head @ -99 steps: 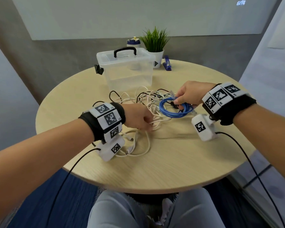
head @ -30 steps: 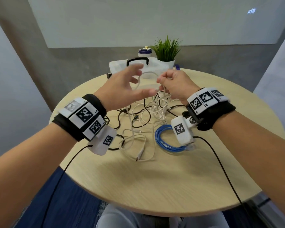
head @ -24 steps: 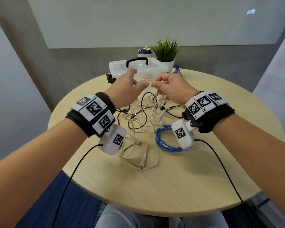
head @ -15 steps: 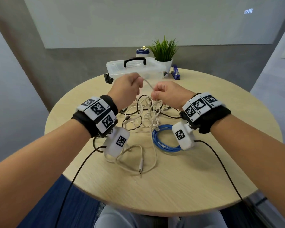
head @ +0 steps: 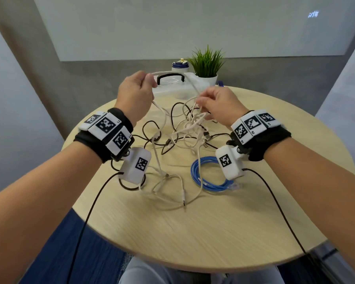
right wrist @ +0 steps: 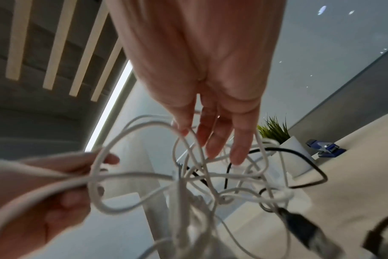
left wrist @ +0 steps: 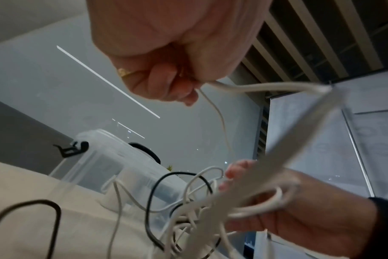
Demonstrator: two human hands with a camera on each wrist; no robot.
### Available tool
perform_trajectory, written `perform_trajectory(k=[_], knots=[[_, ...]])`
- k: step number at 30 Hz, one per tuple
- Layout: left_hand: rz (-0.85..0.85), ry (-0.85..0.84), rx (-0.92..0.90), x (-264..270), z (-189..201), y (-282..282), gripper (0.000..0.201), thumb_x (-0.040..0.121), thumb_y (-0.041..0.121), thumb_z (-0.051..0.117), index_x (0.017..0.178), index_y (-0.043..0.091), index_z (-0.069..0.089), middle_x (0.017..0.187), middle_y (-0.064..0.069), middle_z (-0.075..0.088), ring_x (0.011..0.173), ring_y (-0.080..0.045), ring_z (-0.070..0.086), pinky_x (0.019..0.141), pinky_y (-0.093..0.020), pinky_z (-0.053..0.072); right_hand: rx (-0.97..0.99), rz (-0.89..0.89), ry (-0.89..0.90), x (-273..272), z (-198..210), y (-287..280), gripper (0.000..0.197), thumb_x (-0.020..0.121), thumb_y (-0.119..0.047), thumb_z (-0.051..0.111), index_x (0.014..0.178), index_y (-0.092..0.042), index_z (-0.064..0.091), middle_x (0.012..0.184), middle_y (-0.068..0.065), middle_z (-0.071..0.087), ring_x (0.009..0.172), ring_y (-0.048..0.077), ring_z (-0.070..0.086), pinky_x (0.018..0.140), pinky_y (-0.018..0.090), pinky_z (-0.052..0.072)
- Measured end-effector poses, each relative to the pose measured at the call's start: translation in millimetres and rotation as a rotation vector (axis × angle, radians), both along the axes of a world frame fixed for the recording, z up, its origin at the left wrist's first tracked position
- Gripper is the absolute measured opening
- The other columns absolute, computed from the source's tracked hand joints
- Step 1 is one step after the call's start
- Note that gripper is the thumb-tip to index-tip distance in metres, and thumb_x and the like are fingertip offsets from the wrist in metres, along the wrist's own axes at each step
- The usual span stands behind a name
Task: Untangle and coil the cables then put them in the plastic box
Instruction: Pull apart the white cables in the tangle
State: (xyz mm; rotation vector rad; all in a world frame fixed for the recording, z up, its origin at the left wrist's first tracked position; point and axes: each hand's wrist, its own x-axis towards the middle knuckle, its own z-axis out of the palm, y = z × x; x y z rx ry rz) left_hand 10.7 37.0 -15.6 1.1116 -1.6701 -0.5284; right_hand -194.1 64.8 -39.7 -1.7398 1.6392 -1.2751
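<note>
Head view: the left hand (head: 136, 93) has pulled up and away since half a second back, fingers curled tight on a white cable (head: 190, 83) that now stretches to the right hand (head: 218, 103). The tangle (head: 184, 130) sits on the counter (head: 213, 232), so a strand looks to be coming free. The blue cable (head: 208, 175) lies coiled already; the plastic box (head: 172, 90) is behind, lid on.

Left wrist: fingers (left wrist: 166, 82) clamped on that cable.

Right wrist: fingers (right wrist: 217, 133) fairly straight and slightly apart, hooked through white loops, not pinching. Plenty of untangling left, I'd say.
</note>
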Motion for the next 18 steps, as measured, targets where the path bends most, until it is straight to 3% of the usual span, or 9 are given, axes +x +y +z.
perform_trajectory(k=[2,5,9,12,14,16,18], knots=[[-0.016,-0.146,0.085,4,1,2,0.03,0.098,0.029,0.041,0.09,0.016,0.067,0.071,0.003,0.059,0.059,-0.009,0.048,0.057,-0.025,0.044,0.011,0.031,-0.15,0,9,1,0.014,0.097,-0.021,0.052,0.085,-0.022,0.058,0.085,0.01,0.067,0.077,0.025,0.069,0.07,0.046,0.06],[-0.112,-0.41,0.179,3,-2,9,0.03,0.099,0.029,0.041,0.1,0.019,0.07,0.091,0.003,0.065,0.069,-0.012,0.051,0.061,-0.023,0.044,-0.007,0.055,-0.239,4,19,2,0.014,0.098,-0.022,0.052,0.085,-0.023,0.057,0.075,0.009,0.062,0.073,0.028,0.069,0.066,0.049,0.06],[-0.378,-0.618,0.166,-8,-9,22,0.024,0.096,0.024,0.049,0.114,0.03,0.064,0.114,0.006,0.057,0.098,-0.013,0.054,0.083,-0.026,0.043,-0.024,0.06,-0.297,13,28,2,0.014,0.097,-0.021,0.055,0.084,-0.023,0.06,0.069,0.007,0.058,0.069,0.025,0.068,0.069,0.052,0.059],[-0.612,-0.909,0.115,-17,-19,28,0.03,0.096,0.021,0.05,0.125,0.026,0.059,0.132,0.004,0.046,0.122,-0.012,0.041,0.099,-0.015,0.027,-0.027,0.1,-0.375,18,33,5,0.018,0.099,-0.02,0.05,0.084,-0.021,0.059,0.072,0.006,0.06,0.071,0.025,0.068,0.072,0.048,0.059],[-0.684,-1.12,0.106,-21,-28,27,0.039,0.1,0.027,0.042,0.139,0.021,0.045,0.144,0.0,0.036,0.134,-0.017,0.026,0.104,-0.013,0.014,-0.029,0.126,-0.394,19,35,9,0.019,0.101,-0.021,0.047,0.085,-0.021,0.057,0.073,0.006,0.061,0.072,0.026,0.068,0.069,0.046,0.058],[-0.593,-1.223,0.176,-22,-38,21,0.048,0.1,0.033,0.039,0.145,0.018,0.032,0.149,-0.007,0.03,0.136,-0.023,0.026,0.11,-0.026,0.02,-0.028,0.147,-0.401,17,38,12,0.019,0.101,-0.021,0.046,0.086,-0.02,0.058,0.07,0.006,0.059,0.067,0.026,0.068,0.063,0.046,0.059],[-0.433,-1.258,0.247,-21,-46,13,0.054,0.096,0.04,0.038,0.143,0.016,0.03,0.144,-0.015,0.032,0.131,-0.031,0.035,0.109,-0.04,0.03,-0.034,0.156,-0.387,14,39,13,0.018,0.1,-0.021,0.048,0.087,-0.02,0.06,0.066,0.005,0.055,0.056,0.021,0.061,0.056,0.041,0.057]])
